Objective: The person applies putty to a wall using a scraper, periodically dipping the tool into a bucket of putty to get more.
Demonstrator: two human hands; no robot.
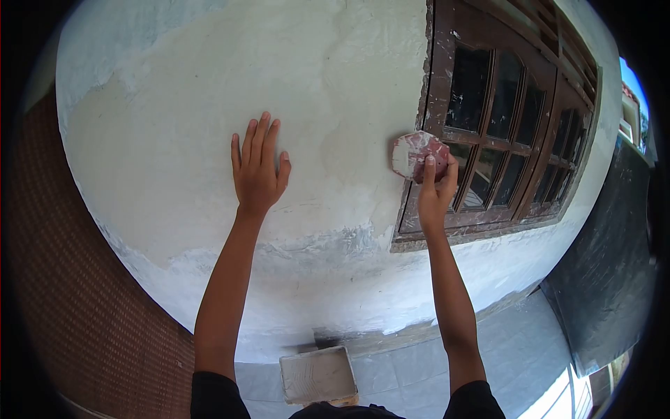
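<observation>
My left hand (258, 164) lies flat on the pale, patchily coated wall (174, 146), fingers pointing up and thumb held apart. Between the thumb and fingers of my right hand (436, 188) is a flat, reddish disc (421, 155) with angular edges, smeared with white. It is at the left edge of the brown wooden window frame (431, 115) and overlaps both frame and wall in this view. Whether its far face touches the wall, I cannot tell. White smears mark the window frame too.
Low in front of me stands a shallow rectangular tray (284, 377) with pale material inside. Light grey sheeting (412, 373) covers the floor. A woven brown panel (84, 279) borders the left side. Dark sheeting (600, 258) hangs at the right, beyond the glazed window panes (469, 80).
</observation>
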